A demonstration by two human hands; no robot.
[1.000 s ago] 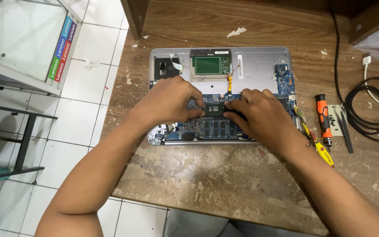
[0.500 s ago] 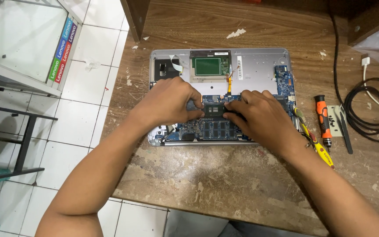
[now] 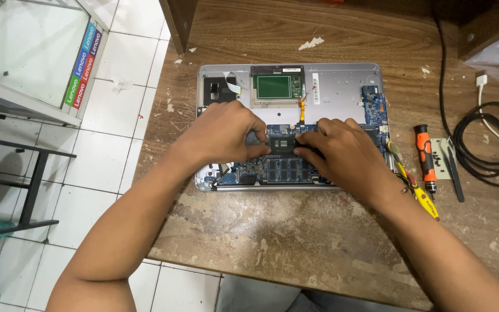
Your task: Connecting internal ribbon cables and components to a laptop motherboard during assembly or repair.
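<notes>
From the head camera I look straight down on an opened laptop [image 3: 342,86] lying on a worn wooden table [image 3: 295,242], its silver shell bare at the far side and its blue circuit board [image 3: 284,170] showing at the near side. My left hand [image 3: 226,136] rests on the left part of the board, fingers curled down, thumb and fingertips pressed at the edge of a small dark chip block [image 3: 281,144] in the middle; I cannot tell whether it truly pinches anything. My right hand [image 3: 345,153] lies just across from it, fingers bent and close together, tips touching the right edge of the same dark block, so the two hands nearly meet over it. Beyond the hands a green square panel [image 3: 274,86] sits in the shell. To the right of the laptop lie a yellow-handled tool [image 3: 420,193], an orange screwdriver [image 3: 425,156] and dark tweezers [image 3: 454,173], near one another, and further right a coiled black cable [image 3: 486,144]. White floor tiles [image 3: 116,86] show off the table's left edge
</notes>
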